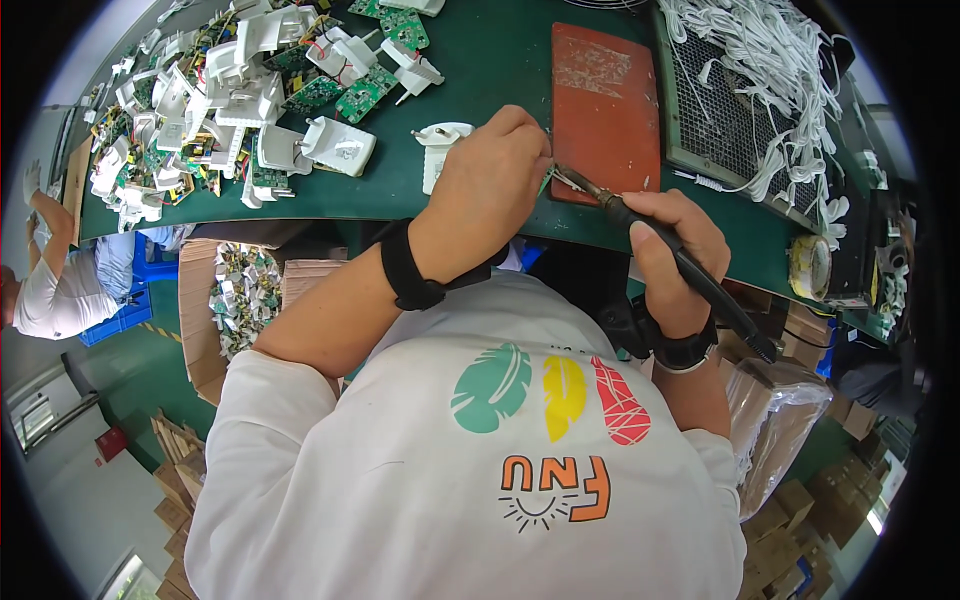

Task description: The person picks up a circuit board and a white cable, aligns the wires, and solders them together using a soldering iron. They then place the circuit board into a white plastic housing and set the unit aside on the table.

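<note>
My right hand [680, 250] is wrapped round the black handle of a soldering iron [708, 285]. The iron's metal tip points up and left, to just beside my left fingertips. My left hand [490, 185] is closed in a pinch, and the green edge of a small circuit board [546, 181] shows at its fingers; most of that board is hidden. Partly behind the left hand lies a white plug adapter housing [438, 150]. A reddish-brown work pad [605, 120] lies on the bench under and beyond the iron's tip.
Left of my hands is a heap of white plug adapters [250, 95] and green boards [367, 94]. At right, white cables [775, 80] cover a mesh tray [710, 115]. A tape roll [808, 268] stands at the green bench's [480, 60] edge. Below left is a filled carton [202, 320]; another person [75, 275] sits farther left.
</note>
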`<action>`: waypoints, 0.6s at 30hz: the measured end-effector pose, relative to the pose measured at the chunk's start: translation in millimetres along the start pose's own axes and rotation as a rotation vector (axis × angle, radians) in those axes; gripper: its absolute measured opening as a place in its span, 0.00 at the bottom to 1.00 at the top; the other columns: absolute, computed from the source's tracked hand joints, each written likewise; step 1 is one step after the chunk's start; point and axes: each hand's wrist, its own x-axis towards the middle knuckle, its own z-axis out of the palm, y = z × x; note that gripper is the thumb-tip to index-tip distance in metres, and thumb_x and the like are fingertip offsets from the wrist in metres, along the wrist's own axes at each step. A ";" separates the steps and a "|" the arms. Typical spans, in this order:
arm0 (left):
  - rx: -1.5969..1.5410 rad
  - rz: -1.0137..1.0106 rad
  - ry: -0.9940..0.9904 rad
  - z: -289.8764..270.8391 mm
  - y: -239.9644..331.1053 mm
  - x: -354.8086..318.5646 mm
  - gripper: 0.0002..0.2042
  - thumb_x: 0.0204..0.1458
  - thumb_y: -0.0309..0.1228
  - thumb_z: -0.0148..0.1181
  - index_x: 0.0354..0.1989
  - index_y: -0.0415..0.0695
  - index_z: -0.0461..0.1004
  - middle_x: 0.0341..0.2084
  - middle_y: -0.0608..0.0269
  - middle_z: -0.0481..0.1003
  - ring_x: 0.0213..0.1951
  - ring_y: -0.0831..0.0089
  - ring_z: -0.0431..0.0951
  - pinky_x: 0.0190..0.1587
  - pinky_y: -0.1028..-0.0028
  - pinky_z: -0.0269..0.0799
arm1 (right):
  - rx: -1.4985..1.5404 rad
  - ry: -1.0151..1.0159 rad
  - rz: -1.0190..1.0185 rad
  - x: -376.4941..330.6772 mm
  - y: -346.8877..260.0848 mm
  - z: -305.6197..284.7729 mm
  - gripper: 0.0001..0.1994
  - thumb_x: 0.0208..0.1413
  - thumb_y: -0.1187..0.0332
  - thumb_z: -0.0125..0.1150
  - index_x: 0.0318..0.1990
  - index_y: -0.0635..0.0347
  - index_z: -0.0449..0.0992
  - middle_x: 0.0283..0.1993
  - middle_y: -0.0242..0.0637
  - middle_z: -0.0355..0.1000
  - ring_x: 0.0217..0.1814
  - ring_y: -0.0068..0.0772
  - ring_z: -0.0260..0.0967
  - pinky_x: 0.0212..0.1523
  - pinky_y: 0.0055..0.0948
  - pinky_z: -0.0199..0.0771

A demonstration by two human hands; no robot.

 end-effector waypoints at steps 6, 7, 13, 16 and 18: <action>-0.022 -0.027 -0.002 -2.5 -0.1 1.4 0.04 0.44 0.22 0.58 0.28 0.38 0.70 0.30 0.58 0.71 0.31 0.58 0.73 0.32 0.68 0.69 | -0.024 -0.015 -0.013 -2.2 -0.4 -3.7 0.10 0.44 0.75 0.54 0.35 0.68 0.74 0.26 0.32 0.67 0.27 0.19 0.60 0.29 0.18 0.58; -0.027 -0.028 -0.007 -3.2 -0.6 2.8 0.04 0.43 0.22 0.57 0.27 0.39 0.70 0.29 0.57 0.70 0.31 0.57 0.73 0.31 0.67 0.69 | -0.044 0.060 0.015 -4.1 -2.2 -7.6 0.10 0.43 0.75 0.54 0.35 0.67 0.75 0.27 0.32 0.67 0.28 0.19 0.60 0.30 0.17 0.58; -0.045 0.056 -0.115 -12.5 11.7 10.2 0.03 0.43 0.22 0.56 0.26 0.39 0.69 0.27 0.56 0.68 0.30 0.57 0.72 0.30 0.65 0.70 | -0.109 0.537 0.050 -13.8 2.7 -53.8 0.10 0.47 0.74 0.57 0.38 0.67 0.75 0.35 0.36 0.73 0.33 0.22 0.67 0.36 0.19 0.66; 0.054 0.173 -0.264 -3.7 27.3 12.4 0.03 0.43 0.22 0.55 0.27 0.40 0.69 0.28 0.56 0.68 0.31 0.58 0.73 0.30 0.66 0.70 | -0.264 0.826 -0.043 4.7 1.8 -69.4 0.12 0.49 0.73 0.59 0.41 0.67 0.74 0.37 0.36 0.72 0.35 0.21 0.67 0.38 0.18 0.66; 0.113 0.232 -0.329 -1.6 31.3 18.4 0.04 0.43 0.23 0.55 0.28 0.40 0.69 0.29 0.56 0.69 0.31 0.58 0.73 0.30 0.66 0.70 | -0.255 0.836 -0.077 9.1 0.1 -73.2 0.13 0.50 0.73 0.59 0.44 0.67 0.73 0.37 0.36 0.72 0.36 0.21 0.67 0.38 0.18 0.66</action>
